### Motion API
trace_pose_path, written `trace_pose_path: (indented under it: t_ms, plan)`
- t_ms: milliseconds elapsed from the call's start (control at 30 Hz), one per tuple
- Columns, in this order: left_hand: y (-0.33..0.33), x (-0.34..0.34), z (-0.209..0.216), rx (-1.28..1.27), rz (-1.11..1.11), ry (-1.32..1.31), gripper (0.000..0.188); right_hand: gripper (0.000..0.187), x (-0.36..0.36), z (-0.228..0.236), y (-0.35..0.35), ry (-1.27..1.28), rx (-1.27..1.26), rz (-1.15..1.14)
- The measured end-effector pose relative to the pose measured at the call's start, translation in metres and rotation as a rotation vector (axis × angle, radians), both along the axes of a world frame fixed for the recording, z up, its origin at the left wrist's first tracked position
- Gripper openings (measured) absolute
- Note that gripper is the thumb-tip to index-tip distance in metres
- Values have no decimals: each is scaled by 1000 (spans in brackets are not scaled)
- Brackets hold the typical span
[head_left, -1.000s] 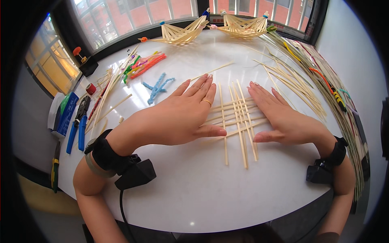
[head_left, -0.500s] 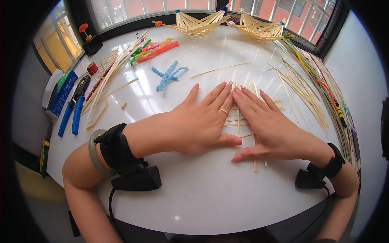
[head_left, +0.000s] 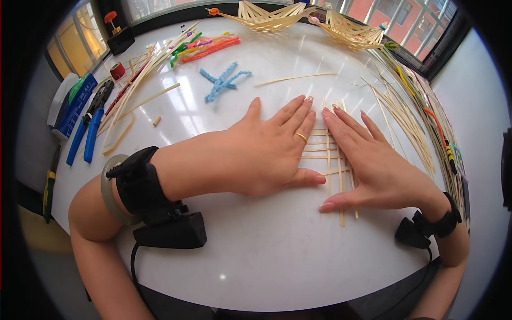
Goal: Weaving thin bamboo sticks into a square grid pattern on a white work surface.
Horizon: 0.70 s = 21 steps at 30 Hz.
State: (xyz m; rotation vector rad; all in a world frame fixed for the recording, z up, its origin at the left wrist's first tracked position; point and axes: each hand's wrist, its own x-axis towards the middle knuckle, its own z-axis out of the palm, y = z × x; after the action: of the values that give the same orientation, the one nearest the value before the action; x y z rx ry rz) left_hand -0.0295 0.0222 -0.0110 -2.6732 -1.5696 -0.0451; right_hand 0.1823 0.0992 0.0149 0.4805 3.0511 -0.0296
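Note:
On the white table lies a small lattice of crossed bamboo strips (head_left: 324, 150), partly covered by both hands. My left hand (head_left: 274, 146) is flat over its left side, fingers stretched and thumb out, a gold ring on one finger. My right hand (head_left: 362, 157) rests over its right side with fingers extended and thumb apart. Between the two hands several cross strips and upright strips show. Strip ends stick out below, by my right thumb. What lies beneath the palms is hidden.
Blue fuzzy sticks (head_left: 221, 82) and one loose strip (head_left: 296, 78) lie beyond the hands. Blue-handled pliers (head_left: 92, 128), a blue box (head_left: 74, 106) and coloured fuzzy sticks (head_left: 210, 49) are left. Woven pieces (head_left: 269, 18) stand at the back; strip bundles (head_left: 402, 117) lie right.
My hands have drawn slightly apart, the right one shifting right, so more of the lattice shows between them. The whole view has also shifted a little.

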Motion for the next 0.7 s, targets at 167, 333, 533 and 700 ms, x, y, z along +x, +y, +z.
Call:
trace_pose_path:
  t_ms: [167,333,533,700]
  plan:
    - [1,2,8,-8,-1,52,88,115,3,6,0,5,-31,2]
    - [4,4,9,-100,2,44,92,117,21,28,6,103,-86,-91]
    - [17,-2,47,-57,-129,-171,71,87,63,31,23,100,-58,-186]
    - [35,14,29,-139,-240,-263,66,85,61,11,20,-50,-190,-169]
